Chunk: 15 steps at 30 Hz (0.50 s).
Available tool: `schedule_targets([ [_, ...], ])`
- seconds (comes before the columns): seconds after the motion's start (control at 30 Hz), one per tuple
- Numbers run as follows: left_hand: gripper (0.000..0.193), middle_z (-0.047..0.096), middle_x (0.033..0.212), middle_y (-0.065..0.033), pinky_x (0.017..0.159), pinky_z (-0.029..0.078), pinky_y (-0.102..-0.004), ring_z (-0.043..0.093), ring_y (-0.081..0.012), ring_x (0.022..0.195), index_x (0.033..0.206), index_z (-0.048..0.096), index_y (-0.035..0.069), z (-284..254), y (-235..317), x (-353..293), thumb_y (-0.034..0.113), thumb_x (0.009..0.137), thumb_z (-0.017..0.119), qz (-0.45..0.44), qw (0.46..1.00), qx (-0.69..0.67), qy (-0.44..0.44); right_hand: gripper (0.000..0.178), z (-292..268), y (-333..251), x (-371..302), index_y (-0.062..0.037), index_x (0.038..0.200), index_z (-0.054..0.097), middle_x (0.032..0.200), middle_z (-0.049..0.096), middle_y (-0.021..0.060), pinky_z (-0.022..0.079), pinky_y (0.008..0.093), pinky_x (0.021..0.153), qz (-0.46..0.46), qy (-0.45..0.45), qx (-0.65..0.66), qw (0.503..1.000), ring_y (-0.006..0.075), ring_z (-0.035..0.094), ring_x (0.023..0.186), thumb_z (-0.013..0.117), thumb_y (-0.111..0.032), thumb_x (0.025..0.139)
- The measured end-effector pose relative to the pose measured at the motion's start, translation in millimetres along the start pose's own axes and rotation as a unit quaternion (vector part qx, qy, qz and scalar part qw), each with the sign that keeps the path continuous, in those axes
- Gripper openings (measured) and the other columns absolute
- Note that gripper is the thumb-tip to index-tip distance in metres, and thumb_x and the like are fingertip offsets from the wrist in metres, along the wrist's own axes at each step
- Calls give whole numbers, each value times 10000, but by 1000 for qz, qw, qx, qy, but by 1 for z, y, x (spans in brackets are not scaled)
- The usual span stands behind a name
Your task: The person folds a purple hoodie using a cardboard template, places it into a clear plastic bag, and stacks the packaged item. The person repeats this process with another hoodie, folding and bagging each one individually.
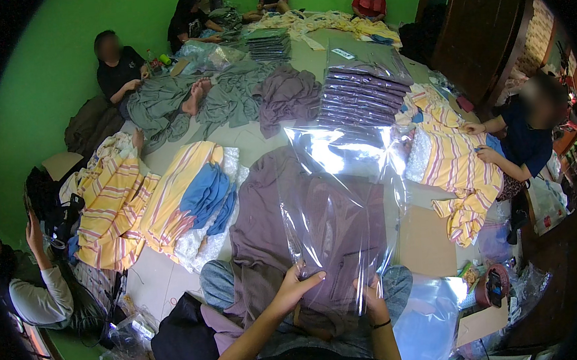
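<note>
A large clear plastic bag [340,151] stretches out in front of me over my lap, shining with glare near its far end. My left hand [299,289] grips its near left edge, thumb on top. My right hand [371,296] closes on the near right edge, its fingers partly hidden by the film. A mauve-brown ribbed garment [335,230] shows through the plastic; I cannot tell how much of it is inside. More mauve-brown cloth [256,202] spreads to the left of the bag and across my leg.
A tall stack of bagged mauve garments [363,94] stands beyond the bag. Striped yellow garments [113,205] lie at left, others [457,148] by a person at right. Clear plastic sleeves [427,321] and cardboard [428,240] are at my right. Several people sit around the room's edges.
</note>
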<state>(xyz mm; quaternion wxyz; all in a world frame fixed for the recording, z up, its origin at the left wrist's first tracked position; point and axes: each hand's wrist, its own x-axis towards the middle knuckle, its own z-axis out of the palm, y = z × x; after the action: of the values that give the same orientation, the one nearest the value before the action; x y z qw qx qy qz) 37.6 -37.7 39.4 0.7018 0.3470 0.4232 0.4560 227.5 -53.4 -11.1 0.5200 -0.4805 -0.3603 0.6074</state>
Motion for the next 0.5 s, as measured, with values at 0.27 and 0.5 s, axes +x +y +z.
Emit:
schedule_targets([
  [0.27, 392, 529, 964, -63, 777, 409, -253, 507, -129, 870, 1080, 441, -11, -2, -6, 1, 141, 762, 613, -14, 1000, -11, 5, 323, -6, 8, 0, -16, 1024, 488, 920, 559, 18, 409, 290, 763, 2, 3, -4, 1000, 125, 522, 814, 617, -112, 744],
  [0.5, 418, 526, 986, -82, 801, 400, -271, 505, -151, 893, 1085, 438, -14, -1, -6, 1, 161, 753, 622, -19, 1000, -22, 1, 323, -8, 10, 0, -13, 1018, 497, 915, 566, 23, 417, 283, 747, 15, -6, -5, 1000, 128, 529, 805, 623, -123, 741],
])
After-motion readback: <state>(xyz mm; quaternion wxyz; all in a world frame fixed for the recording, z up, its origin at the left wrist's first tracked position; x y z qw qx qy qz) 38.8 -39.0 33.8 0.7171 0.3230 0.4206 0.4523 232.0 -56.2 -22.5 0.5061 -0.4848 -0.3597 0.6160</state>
